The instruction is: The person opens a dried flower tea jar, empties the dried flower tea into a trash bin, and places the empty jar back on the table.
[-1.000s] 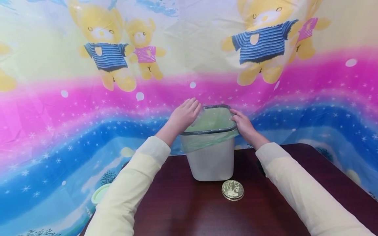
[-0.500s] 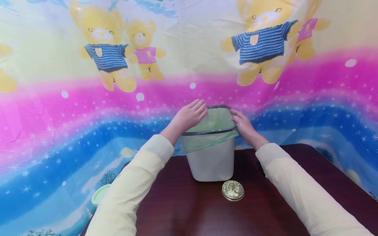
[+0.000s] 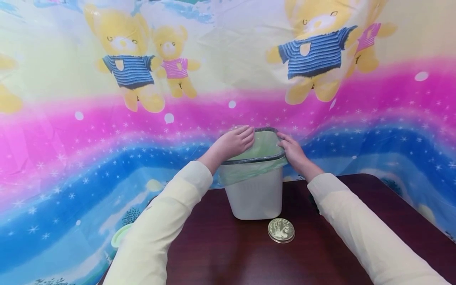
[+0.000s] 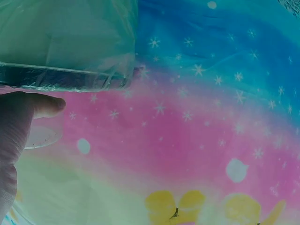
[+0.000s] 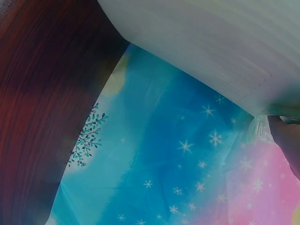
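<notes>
A white trash bin stands upright on the table, lined with a thin green bag folded over its dark rim. My right hand grips the rim at its right side, fingers along the edge. Above the left part of the bin's mouth is my left hand, bent over with its back up. In the left wrist view its thumb lies against a clear plastic thing with a rounded edge; its kind I cannot tell. The palm hides most of it.
Just in front of the bin, a shiny gold round tin lies on the dark red wooden table. A pale green round lid shows beside the left sleeve. Right behind hangs a bear-printed cloth.
My left hand has shifted right and slightly down, from the bin's left edge to over its mouth. The right hand, bin and tin stay where they were.
</notes>
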The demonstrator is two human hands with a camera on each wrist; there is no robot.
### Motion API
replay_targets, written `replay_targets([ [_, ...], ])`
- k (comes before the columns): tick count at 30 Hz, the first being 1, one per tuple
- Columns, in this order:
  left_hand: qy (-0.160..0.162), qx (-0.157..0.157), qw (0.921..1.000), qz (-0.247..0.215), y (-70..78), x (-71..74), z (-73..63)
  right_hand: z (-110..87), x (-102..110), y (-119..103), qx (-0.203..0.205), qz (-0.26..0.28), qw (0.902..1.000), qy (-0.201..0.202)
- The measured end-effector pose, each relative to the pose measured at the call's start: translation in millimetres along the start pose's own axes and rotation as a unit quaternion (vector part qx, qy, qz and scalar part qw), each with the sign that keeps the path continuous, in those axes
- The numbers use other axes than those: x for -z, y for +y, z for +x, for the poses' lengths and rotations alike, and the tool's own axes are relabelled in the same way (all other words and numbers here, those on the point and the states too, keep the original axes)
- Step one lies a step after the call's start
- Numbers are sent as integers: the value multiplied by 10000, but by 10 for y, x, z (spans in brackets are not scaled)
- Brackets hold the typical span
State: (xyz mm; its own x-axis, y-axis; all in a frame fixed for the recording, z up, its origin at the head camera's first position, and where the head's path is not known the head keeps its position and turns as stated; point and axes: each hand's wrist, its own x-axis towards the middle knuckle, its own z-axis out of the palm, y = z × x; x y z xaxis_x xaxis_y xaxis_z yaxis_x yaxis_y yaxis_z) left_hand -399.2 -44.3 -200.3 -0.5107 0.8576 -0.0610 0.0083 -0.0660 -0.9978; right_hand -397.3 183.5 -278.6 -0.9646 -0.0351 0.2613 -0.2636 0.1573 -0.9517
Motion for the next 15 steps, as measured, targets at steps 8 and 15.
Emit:
replay_targets([
  [8,-59,-35,9997,249,10,-11,9,-5,3,6,1,5,10000,13],
  [15,-65,-2,9996,285,-34,-26,21,-26,6,-45,-94,88,9999,-35],
])
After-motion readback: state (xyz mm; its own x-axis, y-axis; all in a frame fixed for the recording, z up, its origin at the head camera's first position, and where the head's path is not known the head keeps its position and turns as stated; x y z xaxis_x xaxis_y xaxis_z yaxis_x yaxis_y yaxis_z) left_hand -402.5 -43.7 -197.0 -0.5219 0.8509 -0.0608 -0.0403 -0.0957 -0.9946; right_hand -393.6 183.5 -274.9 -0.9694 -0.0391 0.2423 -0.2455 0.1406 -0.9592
